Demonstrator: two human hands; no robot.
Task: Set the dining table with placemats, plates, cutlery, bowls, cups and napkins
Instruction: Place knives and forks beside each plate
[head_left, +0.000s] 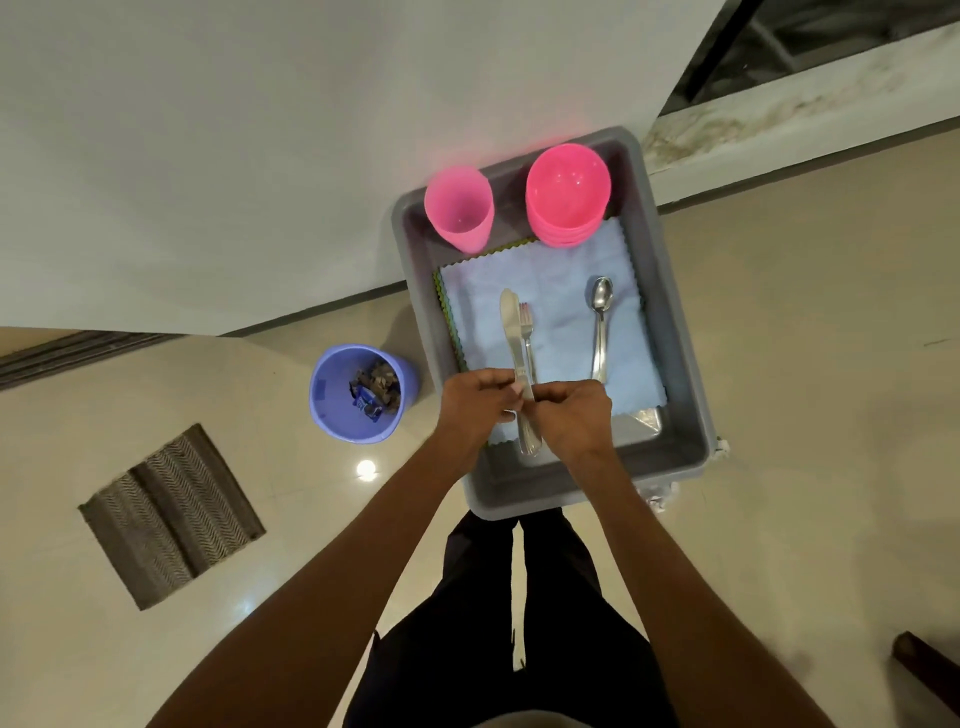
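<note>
A grey plastic tub (680, 332) stands on the floor in front of me. Inside lie light blue napkins (561, 312) over green-edged cloths, a stack of pink bowls (567, 193) and a pink cup (458, 208) at the far end. A steel spoon (601, 322) rests on the napkins. My left hand (478, 405) and my right hand (571, 413) meet over the tub's near part, both pinching a knife (511, 332) and a fork (527, 332) held together by their handles.
A blue bucket (358, 395) holding scraps stands left of the tub. A grey woven mat (171, 514) lies on the tiled floor farther left. A white wall runs behind the tub, with a ledge at the upper right. My legs stand just before the tub.
</note>
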